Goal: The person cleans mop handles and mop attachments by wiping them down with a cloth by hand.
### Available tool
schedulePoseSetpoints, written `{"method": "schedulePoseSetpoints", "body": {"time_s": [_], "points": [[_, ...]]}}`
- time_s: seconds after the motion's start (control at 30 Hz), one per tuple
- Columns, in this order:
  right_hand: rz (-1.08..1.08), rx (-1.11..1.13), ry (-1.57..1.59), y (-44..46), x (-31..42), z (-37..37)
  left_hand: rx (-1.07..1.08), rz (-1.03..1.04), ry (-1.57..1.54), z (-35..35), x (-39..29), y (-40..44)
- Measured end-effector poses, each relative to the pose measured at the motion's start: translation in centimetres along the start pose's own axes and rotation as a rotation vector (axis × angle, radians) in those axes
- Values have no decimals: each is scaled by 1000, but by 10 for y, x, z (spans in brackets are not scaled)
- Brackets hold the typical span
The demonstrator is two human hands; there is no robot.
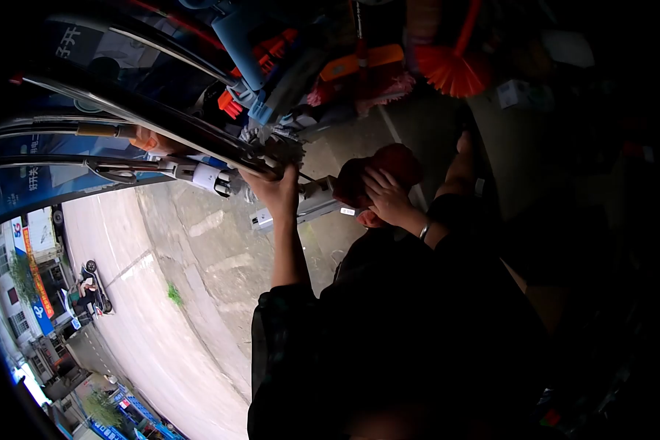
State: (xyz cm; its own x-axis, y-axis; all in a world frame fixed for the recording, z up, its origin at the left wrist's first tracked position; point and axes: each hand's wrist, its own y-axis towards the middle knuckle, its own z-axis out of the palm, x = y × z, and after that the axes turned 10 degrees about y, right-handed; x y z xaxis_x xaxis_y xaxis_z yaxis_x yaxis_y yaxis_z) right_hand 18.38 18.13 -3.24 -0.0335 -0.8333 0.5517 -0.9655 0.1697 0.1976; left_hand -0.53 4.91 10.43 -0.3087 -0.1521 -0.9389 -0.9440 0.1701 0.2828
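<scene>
My left hand (273, 192) is closed around the lower end of a long metal pole (136, 116), which slants to the upper left. My right hand (391, 196), with a band on the wrist, lies with outstretched fingers against a dark red rounded thing (400, 161). What that thing is, I cannot make out in the shadow. Between my hands a grey metal bar or box (304, 210) lies near the ground. Close to the left hand is a white and grey fitting (211, 178) on another pole.
More poles and blue signboards stand at upper left. A blue plastic handle (240, 51), an orange-topped mop head (363, 62) and a red broom (455, 70) are at the top. Pavement (191, 293) stretches toward a street with a parked scooter (92, 288). The right side is dark.
</scene>
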Motion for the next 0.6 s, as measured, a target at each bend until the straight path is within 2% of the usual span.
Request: {"method": "schedulePoseSetpoints", "body": {"time_s": [0.1, 0.17, 0.23, 0.3, 0.33, 0.37, 0.43, 0.47, 0.5, 0.57, 0.6], "points": [[320, -102, 50, 0, -41, 4, 17, -14, 124, -5, -3, 0], [274, -147, 52, 1, -36, 14, 20, -16, 131, -4, -3, 2], [316, -334, 169, 3, -20, 29, 17, -23, 141, -4, -1, 2], [332, -316, 310, 3, -8, 40, -26, 37, 255, -8, 7, 7], [268, -305, 165, 4, 4, 44, -34, 45, 267, -10, 12, 9], [208, -184, 158, 5, 14, 46, -34, 43, 269, -10, 14, 7], [-14, -79, 167, 21, 31, 55, 30, -26, 196, -6, 4, 4], [89, -111, 196, 25, 31, 60, 23, -23, 256, -5, 8, 3], [70, -112, 198, 31, 26, 53, 10, 4, 254, -5, 12, 2], [39, 106, 31, 32, 0, 28, 26, -36, 384, -7, 0, -1], [46, 105, -36, 31, -14, 18, 39, -30, 336, -8, 5, -3]]}}
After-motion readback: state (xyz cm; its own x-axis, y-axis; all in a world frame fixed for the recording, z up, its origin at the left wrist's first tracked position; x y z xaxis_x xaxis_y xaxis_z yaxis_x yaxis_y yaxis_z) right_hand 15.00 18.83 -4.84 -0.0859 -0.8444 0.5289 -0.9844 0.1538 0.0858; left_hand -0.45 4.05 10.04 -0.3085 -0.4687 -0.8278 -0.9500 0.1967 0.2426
